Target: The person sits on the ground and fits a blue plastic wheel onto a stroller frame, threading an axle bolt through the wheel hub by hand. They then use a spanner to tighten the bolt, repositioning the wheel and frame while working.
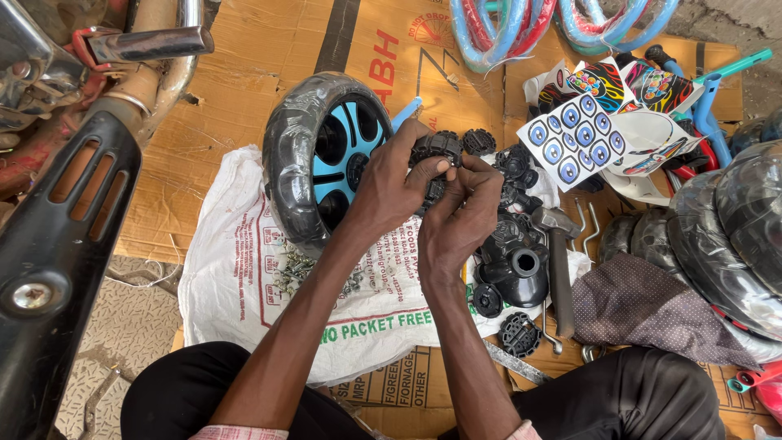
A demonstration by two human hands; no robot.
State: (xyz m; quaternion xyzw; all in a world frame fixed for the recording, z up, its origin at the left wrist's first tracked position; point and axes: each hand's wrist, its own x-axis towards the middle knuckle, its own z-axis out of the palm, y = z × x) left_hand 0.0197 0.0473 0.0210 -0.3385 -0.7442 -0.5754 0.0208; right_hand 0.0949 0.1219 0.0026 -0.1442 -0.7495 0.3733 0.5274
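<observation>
Black plastic cap (pixel 437 151) | flat face up | both hands' fingers (pixel 440 169) pinch it

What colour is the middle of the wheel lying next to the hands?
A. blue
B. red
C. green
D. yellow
A: the wheel beside the left hand has a bright blue spoked centre inside its black tyre, which is wrapped in clear plastic.
</observation>
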